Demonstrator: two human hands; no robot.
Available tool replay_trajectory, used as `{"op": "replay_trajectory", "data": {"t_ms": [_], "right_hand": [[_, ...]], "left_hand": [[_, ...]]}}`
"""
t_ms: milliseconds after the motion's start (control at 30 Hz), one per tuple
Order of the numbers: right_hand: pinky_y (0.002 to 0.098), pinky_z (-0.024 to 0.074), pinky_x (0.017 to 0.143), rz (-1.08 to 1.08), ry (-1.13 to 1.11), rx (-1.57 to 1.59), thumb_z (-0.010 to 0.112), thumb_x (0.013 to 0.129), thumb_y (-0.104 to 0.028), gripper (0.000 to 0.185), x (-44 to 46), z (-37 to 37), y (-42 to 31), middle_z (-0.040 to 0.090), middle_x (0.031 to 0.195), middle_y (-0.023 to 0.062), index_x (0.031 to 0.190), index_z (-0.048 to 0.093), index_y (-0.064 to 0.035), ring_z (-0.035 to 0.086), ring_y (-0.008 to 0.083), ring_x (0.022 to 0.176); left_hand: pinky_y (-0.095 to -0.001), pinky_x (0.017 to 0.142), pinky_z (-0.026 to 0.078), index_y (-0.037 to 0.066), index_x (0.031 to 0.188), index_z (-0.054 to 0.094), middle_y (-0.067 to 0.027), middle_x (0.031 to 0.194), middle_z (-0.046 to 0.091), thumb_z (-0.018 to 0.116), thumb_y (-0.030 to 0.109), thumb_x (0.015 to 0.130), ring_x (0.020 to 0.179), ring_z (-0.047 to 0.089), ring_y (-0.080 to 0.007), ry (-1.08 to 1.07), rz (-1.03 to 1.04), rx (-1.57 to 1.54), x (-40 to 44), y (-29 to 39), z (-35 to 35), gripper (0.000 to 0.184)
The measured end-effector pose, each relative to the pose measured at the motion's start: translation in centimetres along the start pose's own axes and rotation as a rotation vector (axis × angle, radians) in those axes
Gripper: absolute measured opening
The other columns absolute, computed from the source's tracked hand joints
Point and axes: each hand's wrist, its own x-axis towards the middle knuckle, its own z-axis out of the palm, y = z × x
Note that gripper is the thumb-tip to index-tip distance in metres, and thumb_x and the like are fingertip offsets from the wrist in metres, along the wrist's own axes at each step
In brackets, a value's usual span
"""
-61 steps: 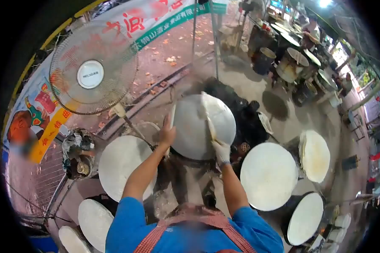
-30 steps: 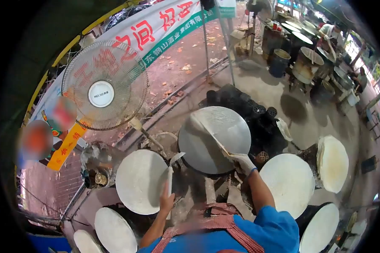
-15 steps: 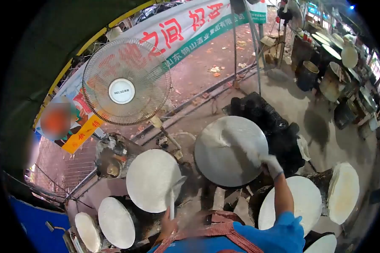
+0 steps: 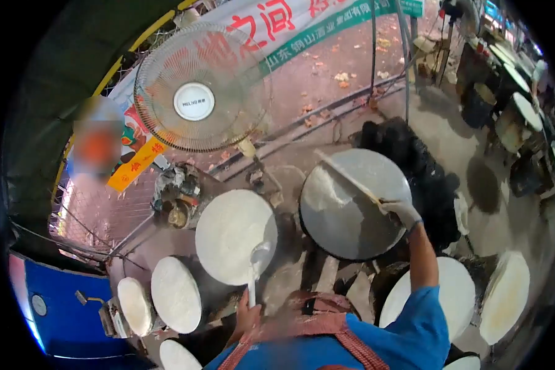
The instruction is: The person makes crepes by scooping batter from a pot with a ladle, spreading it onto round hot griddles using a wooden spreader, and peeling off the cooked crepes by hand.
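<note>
My left hand [image 4: 248, 314] is closed round the handle of a ladle [image 4: 251, 288]. The ladle's bowl is over the lower right edge of a round griddle covered in white batter [image 4: 234, 234]. My right hand [image 4: 403, 214], in a pale glove, grips a long thin wooden stick [image 4: 349, 177]. That stick slants up and left across a large grey griddle [image 4: 364, 228]. On the griddle's upper left part lies a patch of white batter [image 4: 325, 190], while the rest of its surface shows grey.
More round griddles bear white sheets, at the lower left [image 4: 176, 295] and lower right [image 4: 456, 290]. Pale flatbreads [image 4: 504, 297] lie at far right. A standing fan [image 4: 194, 102] is ahead, dark lumps [image 4: 422, 166] are piled behind the griddle, and metal poles [image 4: 373, 55] stand beyond.
The view has shifted, so the scene sits farther right and mostly higher. The stick, blurred before, now shows plainly across the grey griddle. My left hand still has the ladle.
</note>
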Motion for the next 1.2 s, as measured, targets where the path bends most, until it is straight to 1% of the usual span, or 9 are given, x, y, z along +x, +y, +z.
{"op": "replay_trajectory", "data": {"t_ms": [267, 333, 600, 667, 833, 967, 1033, 1100, 1200], "right_hand": [[0.0208, 0.0346, 0.047, -0.051, -0.234, -0.094, 0.072, 0.062, -0.018, 0.045, -5.7, -3.2, 3.5, 0.057, 0.079, -0.0025, 0.105, 0.063, -0.0062, 0.047, 0.0062, 0.06], [0.021, 0.0357, 0.047, 0.001, 0.031, 0.091, 0.071, 0.065, -0.019, 0.036, -6.6, 0.7, -3.2, 0.059, 0.076, -0.0007, 0.098, 0.066, -0.0048, 0.048, 0.0074, 0.058], [0.0248, 0.0327, 0.039, 0.104, -0.154, -0.092, 0.066, 0.069, -0.018, 0.012, -4.8, -0.6, 1.3, 0.051, 0.056, -0.0019, 0.075, 0.067, -0.0074, 0.045, 0.0085, 0.046], [0.0255, 0.0397, 0.048, 0.222, -0.274, -0.349, 0.068, 0.067, -0.015, 0.025, -6.3, -4.5, 2.0, 0.056, 0.071, -0.0022, 0.091, 0.065, -0.0077, 0.049, 0.0098, 0.055], [0.0255, 0.0401, 0.048, -0.071, -0.023, 0.069, 0.069, 0.065, -0.016, 0.029, -1.2, 1.1, -1.8, 0.059, 0.07, -0.0004, 0.092, 0.068, -0.0049, 0.052, 0.0109, 0.057], [0.0265, 0.0387, 0.045, 0.073, -0.187, -0.538, 0.068, 0.065, -0.015, 0.035, -2.0, 2.6, -4.6, 0.061, 0.072, 0.001, 0.098, 0.067, -0.0044, 0.051, 0.01, 0.055], [0.0261, 0.0368, 0.042, 0.178, -0.188, -0.296, 0.066, 0.065, -0.015, 0.03, -6.9, 0.3, -2.2, 0.058, 0.064, 0.0003, 0.093, 0.068, -0.0057, 0.049, 0.009, 0.05], [0.0258, 0.0337, 0.038, 0.221, -0.198, -0.792, 0.059, 0.07, -0.012, 0.013, -15.5, 0.1, -3.9, 0.051, 0.054, 0.001, 0.076, 0.068, -0.0048, 0.045, 0.0102, 0.042], [0.0252, 0.0267, 0.034, 0.253, 0.115, -0.307, 0.063, 0.072, -0.022, 0.02, -27.3, -3.5, 7.8, 0.046, 0.048, -0.0007, 0.08, 0.065, -0.0038, 0.037, 0.0088, 0.035]], "left_hand": [[-0.0263, 0.035, 0.035, 0.018, 0.141, 0.023, -0.0017, 0.056, 0.045, 0.055, -0.001, 0.078, 0.04, 0.043, -0.0101, 0.055, -0.084, -0.098, -0.7, -0.8, -0.4, 0.073], [-0.0266, 0.035, 0.035, 0.018, 0.141, 0.022, -0.0018, 0.056, 0.045, 0.054, -0.001, 0.079, 0.041, 0.043, -0.0101, 0.066, -0.066, -0.123, -1.0, -1.7, -0.9, 0.073], [-0.026, 0.034, 0.034, 0.019, 0.143, 0.014, -0.0026, 0.055, 0.046, 0.053, 0.001, 0.08, 0.039, 0.044, -0.0105, 0.158, -0.152, -0.053, -2.1, -2.0, -0.6, 0.077], [-0.0266, 0.032, 0.034, 0.019, 0.143, 0.016, -0.0032, 0.051, 0.044, 0.052, -0.001, 0.08, 0.035, 0.041, -0.011, 0.114, -0.15, -0.123, -1.9, -3.3, -1.1, 0.075], [-0.026, 0.032, 0.033, 0.021, 0.143, 0.015, -0.0024, 0.052, 0.044, 0.052, -0.003, 0.079, 0.037, 0.041, -0.0102, 0.123, -0.196, -0.155, -3.0, -2.9, -1.4, 0.077], [-0.0251, 0.034, 0.033, 0.02, 0.142, 0.021, -0.0012, 0.052, 0.044, 0.052, -0.003, 0.079, 0.038, 0.041, -0.0094, 0.154, -0.121, -0.089, -4.0, -2.6, -2.7, 0.074], [-0.0253, 0.034, 0.033, 0.021, 0.142, 0.02, -0.0012, 0.053, 0.044, 0.052, -0.003, 0.079, 0.038, 0.041, -0.0095, 0.163, -0.12, -0.106, -3.7, -3.4, -4.1, 0.074], [-0.026, 0.034, 0.034, 0.019, 0.142, 0.02, -0.001, 0.054, 0.043, 0.05, -0.003, 0.08, 0.037, 0.04, -0.0098, 0.112, -0.075, -0.105, -3.7, -4.3, -5.8, 0.072], [-0.0252, 0.031, 0.033, 0.016, 0.142, 0.02, -0.0013, 0.054, 0.043, 0.05, 0.0, 0.08, 0.036, 0.039, -0.0099, -0.049, -0.064, -0.091, -2.8, -2.9, -8.5, 0.071]]}}
